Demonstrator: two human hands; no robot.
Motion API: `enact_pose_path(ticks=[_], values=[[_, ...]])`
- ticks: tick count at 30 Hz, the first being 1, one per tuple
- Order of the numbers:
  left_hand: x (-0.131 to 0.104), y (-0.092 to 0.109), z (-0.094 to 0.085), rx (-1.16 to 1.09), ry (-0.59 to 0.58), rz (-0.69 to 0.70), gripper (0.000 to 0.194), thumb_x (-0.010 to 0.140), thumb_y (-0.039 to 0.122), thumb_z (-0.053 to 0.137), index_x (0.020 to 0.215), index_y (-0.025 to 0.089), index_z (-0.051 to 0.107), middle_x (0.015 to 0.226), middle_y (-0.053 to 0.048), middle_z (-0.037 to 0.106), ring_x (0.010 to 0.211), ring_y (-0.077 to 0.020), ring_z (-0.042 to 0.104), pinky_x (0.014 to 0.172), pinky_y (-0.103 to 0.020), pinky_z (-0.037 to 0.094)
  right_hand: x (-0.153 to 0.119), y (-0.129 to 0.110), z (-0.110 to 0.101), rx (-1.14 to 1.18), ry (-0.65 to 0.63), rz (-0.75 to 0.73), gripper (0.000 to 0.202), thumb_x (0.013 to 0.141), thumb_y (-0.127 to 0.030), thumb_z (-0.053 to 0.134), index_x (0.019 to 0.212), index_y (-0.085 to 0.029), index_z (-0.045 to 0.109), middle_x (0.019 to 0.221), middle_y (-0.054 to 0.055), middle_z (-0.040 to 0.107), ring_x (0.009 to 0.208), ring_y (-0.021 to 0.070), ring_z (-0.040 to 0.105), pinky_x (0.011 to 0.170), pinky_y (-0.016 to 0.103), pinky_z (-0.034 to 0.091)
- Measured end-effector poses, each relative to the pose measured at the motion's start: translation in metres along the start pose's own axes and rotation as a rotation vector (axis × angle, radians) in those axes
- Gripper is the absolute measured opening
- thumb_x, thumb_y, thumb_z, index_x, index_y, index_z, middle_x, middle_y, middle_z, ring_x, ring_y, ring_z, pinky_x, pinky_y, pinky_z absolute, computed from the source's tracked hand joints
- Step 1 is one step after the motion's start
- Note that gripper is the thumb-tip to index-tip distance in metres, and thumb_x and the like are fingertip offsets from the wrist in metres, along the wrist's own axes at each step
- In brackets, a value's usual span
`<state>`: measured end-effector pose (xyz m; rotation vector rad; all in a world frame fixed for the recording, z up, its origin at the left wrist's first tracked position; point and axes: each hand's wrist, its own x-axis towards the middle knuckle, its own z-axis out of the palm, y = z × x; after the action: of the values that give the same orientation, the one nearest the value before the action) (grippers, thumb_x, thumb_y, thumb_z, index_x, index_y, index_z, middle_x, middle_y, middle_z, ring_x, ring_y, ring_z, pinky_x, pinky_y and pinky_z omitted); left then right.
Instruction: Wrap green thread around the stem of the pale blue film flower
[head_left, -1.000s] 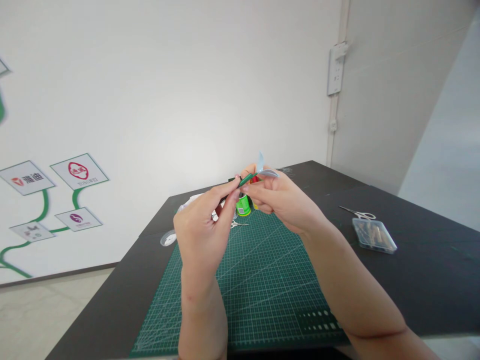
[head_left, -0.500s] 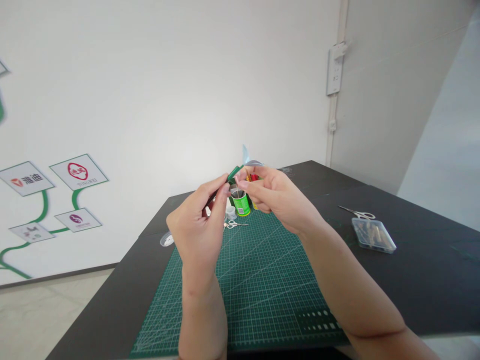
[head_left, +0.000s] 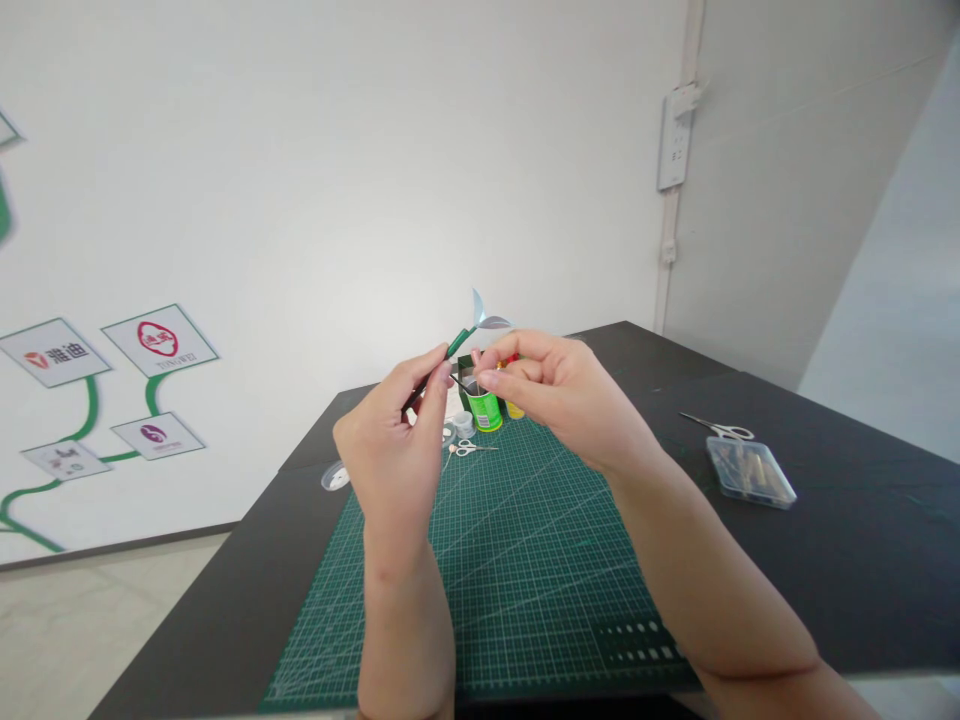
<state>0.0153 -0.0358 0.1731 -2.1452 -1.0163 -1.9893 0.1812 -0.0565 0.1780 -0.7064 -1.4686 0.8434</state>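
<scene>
My left hand [head_left: 397, 425] is closed in a pinch on a slim dark stick [head_left: 418, 394]. A green section [head_left: 459, 343] covers its upper part, and pale blue, petal-like pieces [head_left: 487, 318] fan out from its tip. The stick tilts up and to the right. To its right, my right hand [head_left: 562, 385] is raised with thumb and forefinger pressed together, the other fingers curled. Whatever lies in that pinch is too small to name. A thin dark strand or rod [head_left: 460, 383] shows between the two hands.
Behind the hands stand a green can [head_left: 486, 410], a yellow bottle [head_left: 514, 410] and small white jars [head_left: 464, 425]. Small scissors [head_left: 469, 448] lie on the green cutting mat [head_left: 540, 560]. At right are larger scissors [head_left: 724, 430] and a clear plastic box [head_left: 750, 472] on the black table [head_left: 847, 540].
My right fingers have come away from the green section, leaving a gap between the hands. The stick's tip has shifted left, and its petal-like pieces show more fully.
</scene>
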Motion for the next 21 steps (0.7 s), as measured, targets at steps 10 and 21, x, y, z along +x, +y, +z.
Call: enact_pose_path(ticks=[10,21], values=[[0.000,-0.001,0.000,0.012,-0.025,-0.005,0.019,0.097,0.029,0.069,0.111,0.027,0.081,0.098,-0.001,0.083,0.079,-0.0156,0.075,0.072,-0.029,0.058,-0.004,-0.006,0.000,-0.219,0.014,-0.036,0.018,0.096,-0.032,0.065,0.088,-0.018,0.072,0.049,-0.009,0.031,0.048,0.0086,0.025,0.049,0.028,0.018],[0.001,0.012,-0.015,0.110,-0.515,0.062,0.017,0.092,0.021,0.072,0.099,0.031,0.084,0.080,0.004,0.081,0.060,-0.0136,0.067,0.051,-0.024,0.043,-0.035,-0.038,-0.018,-0.116,0.046,-0.118,0.014,0.088,-0.035,0.078,0.082,-0.025,0.084,0.051,-0.002,0.051,0.049,0.0113,0.041,0.044,0.028,0.028]])
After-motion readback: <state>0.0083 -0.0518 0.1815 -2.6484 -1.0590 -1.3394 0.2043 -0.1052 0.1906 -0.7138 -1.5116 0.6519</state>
